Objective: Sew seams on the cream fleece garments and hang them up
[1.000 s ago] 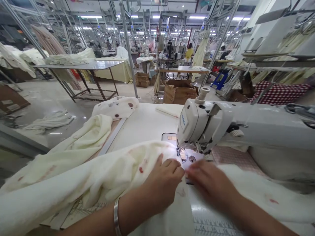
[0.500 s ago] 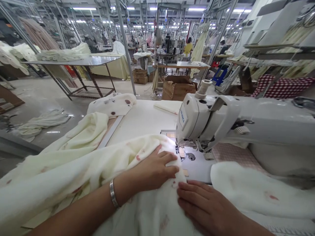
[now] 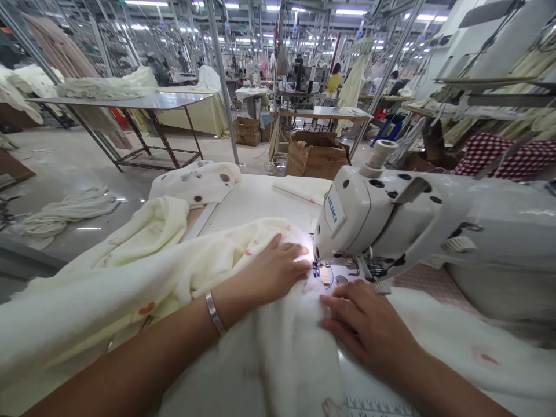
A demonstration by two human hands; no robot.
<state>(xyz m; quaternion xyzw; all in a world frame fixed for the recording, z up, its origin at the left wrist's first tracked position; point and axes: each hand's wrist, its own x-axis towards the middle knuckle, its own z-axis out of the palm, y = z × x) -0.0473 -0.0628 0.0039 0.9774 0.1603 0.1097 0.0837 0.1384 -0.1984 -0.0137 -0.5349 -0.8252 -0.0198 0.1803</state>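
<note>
Filling the background, a factory hall holds steel racks, a metal table [image 3: 130,102] piled with pale cloth, and cardboard boxes [image 3: 317,155] on the floor. Nearer, a white worktable [image 3: 256,202] carries everything in reach. Its biggest load is the cream fabric [image 3: 143,272], dotted with red and brown marks, which spills from the left edge across the front and runs under both hands toward the needle. Next in size is the sewing machine [image 3: 391,214], white, its head overhanging the table on the right, with a thread stand on top. A second spotted piece [image 3: 195,180] lies bunched further back on the table, and a small folded strip [image 3: 299,188] sits behind the machine head.

Both hands lie flat and open on the fabric, gripping nothing. The left hand [image 3: 271,269] presses the cloth just left of the presser foot [image 3: 324,272], fingers spread toward it; a metal bangle [image 3: 215,313] circles that wrist. The right hand [image 3: 369,327] rests palm down in front of the foot, fingertips near it, on the fabric's edge. A printed ruler [image 3: 377,406] shows along the table's front.
</note>
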